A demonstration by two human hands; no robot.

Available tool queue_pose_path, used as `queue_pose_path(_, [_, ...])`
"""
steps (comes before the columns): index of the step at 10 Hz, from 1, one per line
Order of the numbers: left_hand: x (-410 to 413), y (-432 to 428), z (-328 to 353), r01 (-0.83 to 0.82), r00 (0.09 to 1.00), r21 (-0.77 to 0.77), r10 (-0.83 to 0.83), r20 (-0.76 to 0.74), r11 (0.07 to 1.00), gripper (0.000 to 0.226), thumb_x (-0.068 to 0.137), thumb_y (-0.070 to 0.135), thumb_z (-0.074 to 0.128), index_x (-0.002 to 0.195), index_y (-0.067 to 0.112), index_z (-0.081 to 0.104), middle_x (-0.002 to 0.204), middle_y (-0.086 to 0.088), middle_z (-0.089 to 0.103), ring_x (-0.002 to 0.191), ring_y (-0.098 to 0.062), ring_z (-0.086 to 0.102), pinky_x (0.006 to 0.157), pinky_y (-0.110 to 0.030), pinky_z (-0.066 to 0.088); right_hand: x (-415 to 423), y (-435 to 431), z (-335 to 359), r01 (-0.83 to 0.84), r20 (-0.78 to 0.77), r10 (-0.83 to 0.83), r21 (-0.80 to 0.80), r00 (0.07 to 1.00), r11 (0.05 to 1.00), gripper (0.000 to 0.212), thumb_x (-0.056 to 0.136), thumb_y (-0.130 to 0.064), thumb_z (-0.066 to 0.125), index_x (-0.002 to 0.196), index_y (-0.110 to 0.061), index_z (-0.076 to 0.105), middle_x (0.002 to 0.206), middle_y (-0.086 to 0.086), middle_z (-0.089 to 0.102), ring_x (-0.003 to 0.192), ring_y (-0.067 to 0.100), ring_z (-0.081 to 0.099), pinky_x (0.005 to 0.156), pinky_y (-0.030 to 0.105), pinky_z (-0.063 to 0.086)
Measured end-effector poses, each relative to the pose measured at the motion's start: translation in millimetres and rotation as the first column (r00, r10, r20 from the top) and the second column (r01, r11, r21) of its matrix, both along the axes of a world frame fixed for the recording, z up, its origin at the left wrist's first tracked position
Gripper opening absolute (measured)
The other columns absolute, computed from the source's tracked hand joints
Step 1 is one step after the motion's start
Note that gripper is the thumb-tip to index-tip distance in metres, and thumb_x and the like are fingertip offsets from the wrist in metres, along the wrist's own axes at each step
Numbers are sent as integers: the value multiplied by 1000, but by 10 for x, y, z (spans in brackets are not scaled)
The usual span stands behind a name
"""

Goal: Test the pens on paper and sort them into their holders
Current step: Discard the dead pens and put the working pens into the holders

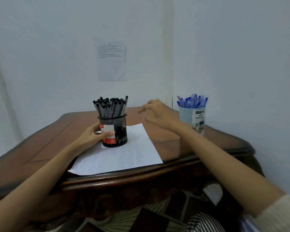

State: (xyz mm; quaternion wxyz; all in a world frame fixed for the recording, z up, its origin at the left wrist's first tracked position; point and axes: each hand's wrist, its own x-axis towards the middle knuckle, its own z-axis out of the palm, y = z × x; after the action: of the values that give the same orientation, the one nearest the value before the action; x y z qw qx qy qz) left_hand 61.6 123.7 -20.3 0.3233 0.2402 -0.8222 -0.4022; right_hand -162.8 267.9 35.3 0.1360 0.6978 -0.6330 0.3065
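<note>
I read "DIY" on the pale blue cup (193,118) of blue-capped pens (192,101), far right on the brown wooden table (216,139). My left hand (92,135) grips the black mesh holder (120,129) of black-capped pens (110,107), standing on the scribbled white sheet (132,153). My right hand (159,114) hovers between, fingers loose, empty.

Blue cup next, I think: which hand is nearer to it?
Right. The right hand hovers just left of the blue cup; the left hand grips the mesh holder farther left.

wall notice (111,61) print unreadable, right hand (159,114) blurred, paper (141,148) scribbles illegible
</note>
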Motion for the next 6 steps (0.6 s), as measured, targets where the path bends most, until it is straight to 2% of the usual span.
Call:
queue_pose_path(1, [-12, -123, -46, -23, 1000, 0, 23, 10, 1000, 76, 49, 66, 71, 115, 32, 56, 112, 9, 64, 102, -9, 60, 92, -33, 46, -29, 44, 140, 5, 0, -5, 72, 1000, 997, 30, 84, -14, 63, 114, -18, 65, 108, 8, 59, 104, 19, 51, 89, 28, 40])
queue_pose_path(2, [-53, -420, -122, -99, 993, -10, 100, 66, 995, 70, 61, 64, 76, 121, 33, 54, 115, 6, 65, 105, -15, 63, 94, -42, 49, -24, 109, 139, 29, -17, -26, 154, 1000, 988, 30, 85, -12, 61, 114, -16, 66, 110, 8, 60, 105, 19, 53, 85, 24, 39])
queue_pose_path(3, [-112, -1031, -348, -81, 990, 6, 80, 116, 997, 72, 63, 59, 78, 126, 37, 49, 116, 7, 65, 103, -14, 65, 90, -44, 52, -65, 159, 77, 63, -2, -63, 20, 998, 998, 28, 83, -12, 61, 108, -20, 68, 108, 5, 61, 107, 18, 49, 90, 34, 42])
queue_pose_path(4, [-166, -1095, -339, -114, 986, 11, 111, 125, 993, 77, 60, 62, 79, 126, 39, 47, 115, 9, 64, 102, -14, 65, 89, -44, 52, -154, 218, 106, 128, -66, -137, -130, 988, 983, 27, 83, -10, 60, 105, -22, 69, 108, 4, 59, 110, 20, 44, 89, 34, 41])
queue_pose_path(5, [-160, -642, -164, -81, 994, 30, 79, 77, 996, 76, 57, 59, 82, 123, 35, 52, 116, 5, 64, 104, -17, 64, 92, -43, 51, -297, 304, 260, 146, -139, -191, -281, 972, 948, 19, 82, -14, 63, 97, -21, 72, 103, 4, 61, 107, 22, 47, 89, 36, 39])
queue_pose_path(6, [-143, -207, -9, -37, 999, 81, 35, 24, 996, 85, 54, 54, 84, 126, 23, 52, 116, -3, 62, 106, -22, 61, 93, -39, 49, -558, 457, 399, 305, 42, -311, -355, 949, 884, 21, 82, -33, 67, 101, -24, 71, 110, 3, 59, 112, 21, 45, 93, 36, 38])
